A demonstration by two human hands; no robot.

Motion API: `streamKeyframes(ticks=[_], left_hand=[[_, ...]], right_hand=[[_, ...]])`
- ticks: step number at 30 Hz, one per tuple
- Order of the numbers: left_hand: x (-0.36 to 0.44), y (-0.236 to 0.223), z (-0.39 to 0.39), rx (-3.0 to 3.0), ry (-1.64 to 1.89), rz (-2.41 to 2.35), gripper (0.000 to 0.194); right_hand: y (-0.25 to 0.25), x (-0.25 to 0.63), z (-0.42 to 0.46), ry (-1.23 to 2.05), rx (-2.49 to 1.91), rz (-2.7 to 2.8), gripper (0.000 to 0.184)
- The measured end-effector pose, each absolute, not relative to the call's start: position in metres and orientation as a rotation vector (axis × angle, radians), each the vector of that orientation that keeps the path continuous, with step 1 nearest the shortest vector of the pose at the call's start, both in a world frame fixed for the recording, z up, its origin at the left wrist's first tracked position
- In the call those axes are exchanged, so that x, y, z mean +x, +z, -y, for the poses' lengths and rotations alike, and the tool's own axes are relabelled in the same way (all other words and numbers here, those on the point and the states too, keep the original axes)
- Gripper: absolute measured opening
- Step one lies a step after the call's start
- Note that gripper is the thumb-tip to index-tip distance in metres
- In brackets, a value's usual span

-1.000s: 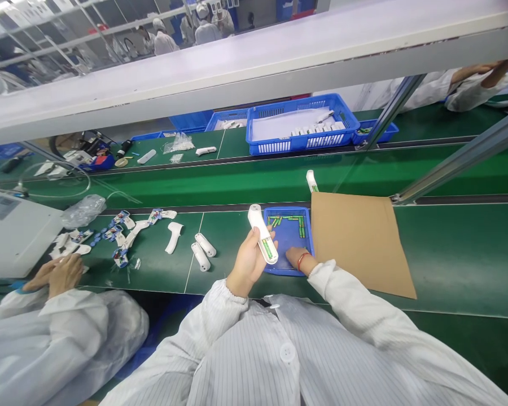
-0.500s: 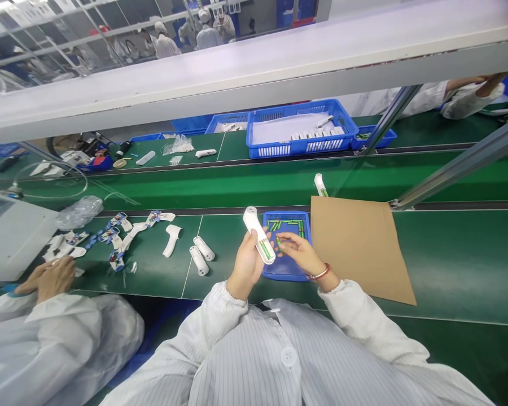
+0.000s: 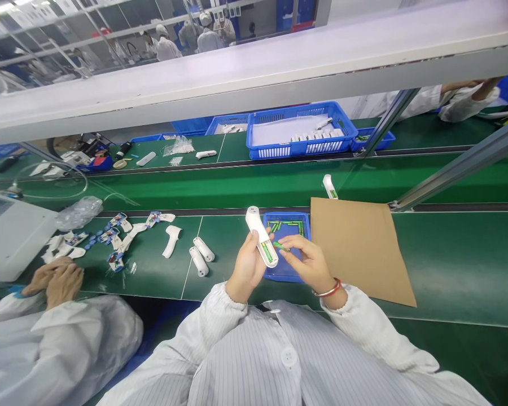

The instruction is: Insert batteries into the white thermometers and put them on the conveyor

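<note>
Just below the centre of the frame, the left hand [image 3: 243, 262] is closed around a white handheld device [image 3: 257, 225], its open lower compartment showing green-and-white battery colour. Close by on its right side in the picture, the right hand [image 3: 311, 265] pinches a small green battery [image 3: 281, 246] between thumb and fingers, above a blue tray [image 3: 285, 277] where more batteries lie. Brown cardboard [image 3: 359, 248] lies on the green bench [image 3: 461, 259], right of the tray.

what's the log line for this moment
left hand: holds white device, compartment open | right hand: holds green battery | blue tray: more batteries
</note>
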State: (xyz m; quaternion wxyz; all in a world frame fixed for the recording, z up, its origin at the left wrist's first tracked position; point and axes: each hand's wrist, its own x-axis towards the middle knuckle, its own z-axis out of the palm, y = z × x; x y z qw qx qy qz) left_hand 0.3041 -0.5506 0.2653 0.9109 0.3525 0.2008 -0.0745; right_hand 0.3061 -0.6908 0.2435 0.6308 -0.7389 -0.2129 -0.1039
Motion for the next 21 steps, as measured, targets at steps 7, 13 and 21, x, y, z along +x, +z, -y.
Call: streamKeyframes(ticks=[7, 13, 21], left_hand=[[0.3039, 0.2706, 0.5512, 0.697, -0.115, -0.438, 0.021], [0.3037, 0.2703, 0.5490, 0.709, -0.073, -0.447, 0.024], [0.3023, 0.2718, 0.5515, 0.722, -0.111, -0.415, 0.020]], right_hand=[[0.2460, 0.3008, 0.6866, -0.391, -1.931, 0.780, 0.023], [0.2442, 0.2989, 0.6906, -0.433, -1.967, 0.901, 0.032], [0.2423, 0.2980, 0.6877, -0.255, -1.834, 0.642, 0.025]])
